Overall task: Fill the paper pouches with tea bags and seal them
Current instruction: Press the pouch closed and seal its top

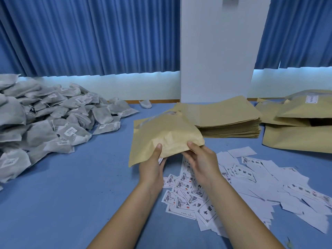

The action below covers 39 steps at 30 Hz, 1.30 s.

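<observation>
The table (71, 194), covered in blue, carries everything. On its left part lies a big pile of tea bags (45, 123), grey and loosely heaped. Behind the hands and a little to the right is a flat stack of empty pouches (228, 119), and at the far right edge lie some bulkier pouches (301, 126), one with a label on it.

The pouch in work (161, 137) is held above the table, between the pile and the stack, tilted, with its near edge toward the person. It looks somewhat puffed; whether it has tea bags inside, I cannot tell. Under it, and spreading to the right, are scattered paper labels (188, 191).

The left hand (151, 168) grips the near edge with the thumb on top and fingers below. The right hand (201, 162) pinches the same edge just beside it.

The tea bags are to the left of both hands, so I judge the left hand is nearer for reaching them.
</observation>
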Motion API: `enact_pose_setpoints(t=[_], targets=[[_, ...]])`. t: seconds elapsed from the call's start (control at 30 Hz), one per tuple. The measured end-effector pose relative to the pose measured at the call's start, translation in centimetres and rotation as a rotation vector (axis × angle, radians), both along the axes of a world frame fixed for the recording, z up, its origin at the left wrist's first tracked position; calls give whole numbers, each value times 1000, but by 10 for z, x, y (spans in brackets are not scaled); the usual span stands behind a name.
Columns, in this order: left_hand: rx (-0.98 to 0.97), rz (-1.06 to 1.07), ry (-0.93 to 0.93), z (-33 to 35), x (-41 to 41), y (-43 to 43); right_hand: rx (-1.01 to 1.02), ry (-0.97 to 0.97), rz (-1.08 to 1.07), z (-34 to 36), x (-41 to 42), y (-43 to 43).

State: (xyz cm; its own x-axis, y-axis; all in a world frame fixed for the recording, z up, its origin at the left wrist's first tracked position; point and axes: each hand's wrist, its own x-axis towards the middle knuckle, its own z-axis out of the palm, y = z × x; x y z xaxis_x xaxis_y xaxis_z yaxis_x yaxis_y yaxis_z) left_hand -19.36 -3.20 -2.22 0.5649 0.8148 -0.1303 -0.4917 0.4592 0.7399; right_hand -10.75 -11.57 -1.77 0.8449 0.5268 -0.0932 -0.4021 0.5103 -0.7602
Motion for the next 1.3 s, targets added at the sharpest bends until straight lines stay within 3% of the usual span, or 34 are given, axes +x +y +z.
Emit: enact_pose_setpoints(t=[0.13,0.27,0.33,0.47,0.63,0.77,0.97,1.3], targets=[[-27,-69,103,-1,-1,3,-12,89,-81,0,5,-4],[53,-441,378,8,-6,4,-55,127,-144,2,11,-7],[33,-481,329,11,-7,3,-69,152,-189,2,13,-8],[-83,-287,125,12,-10,-13,-83,164,-198,1,14,-8],[-53,11,124,7,-15,-21,-82,143,-182,1,8,-1],[-19,45,219,1,-15,-29,-69,164,-160,1,7,-3],[-13,218,168,-2,-16,-25,-92,125,-143,3,1,-4],[101,162,147,-3,-12,-30,3,283,-136,3,10,-8]])
